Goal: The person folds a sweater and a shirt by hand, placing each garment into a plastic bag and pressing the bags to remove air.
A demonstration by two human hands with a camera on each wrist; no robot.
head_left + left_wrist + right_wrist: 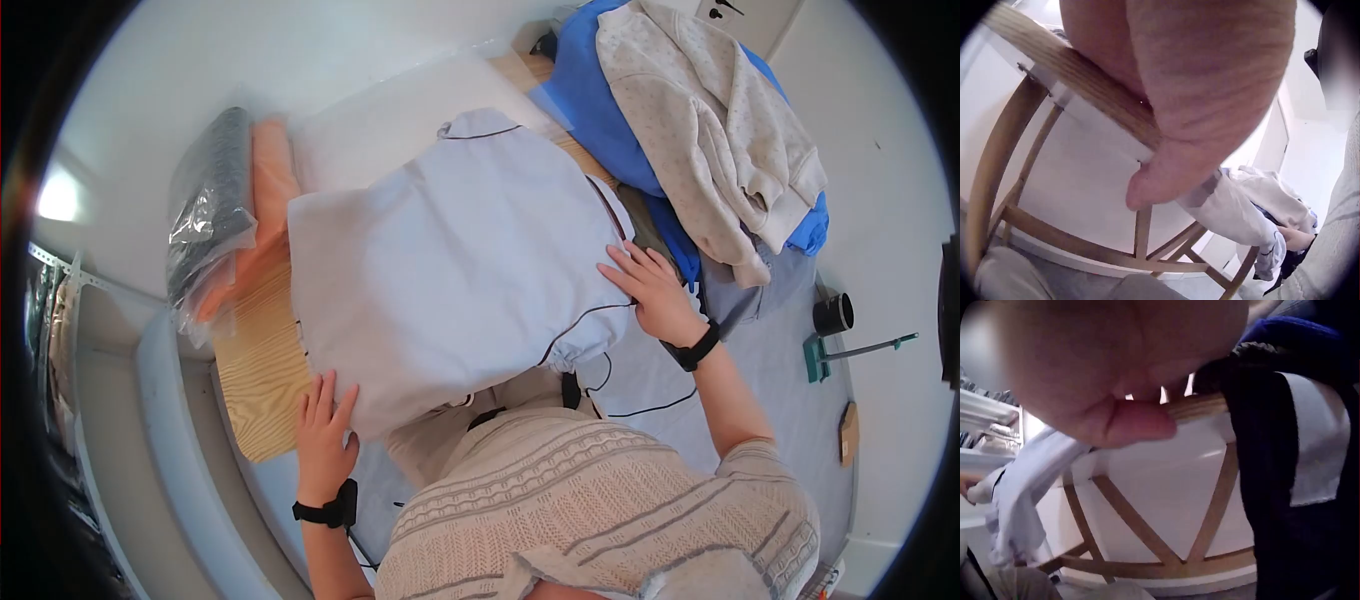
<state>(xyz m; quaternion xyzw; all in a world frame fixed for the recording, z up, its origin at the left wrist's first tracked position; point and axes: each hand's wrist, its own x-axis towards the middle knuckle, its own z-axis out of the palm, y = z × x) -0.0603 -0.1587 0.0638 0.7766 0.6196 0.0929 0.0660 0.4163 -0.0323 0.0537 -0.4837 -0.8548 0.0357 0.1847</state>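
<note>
A pale blue-grey garment (450,260) with thin dark piping lies spread over the wooden table (265,370), its near part hanging over the front edge. At the garment's near left corner, my left hand (325,440) touches the cloth with its fingers extended. My right hand (655,295) rests on the right side of the garment, close to the piped edge, fingers spread and nearly straight. In the left wrist view the left hand (1204,81) is beside the table edge with the thumb below it. The right wrist view has the right hand (1129,369) near the edge, most fingers hidden.
Plastic-wrapped dark clothing (215,190) and an orange packet (268,190) sit at the left. Clear plastic bags (380,120) lie behind the garment. A heap with a cream sweatshirt (700,120) and blue clothing (600,110) stands at the right. Shelves (120,400) are at far left.
</note>
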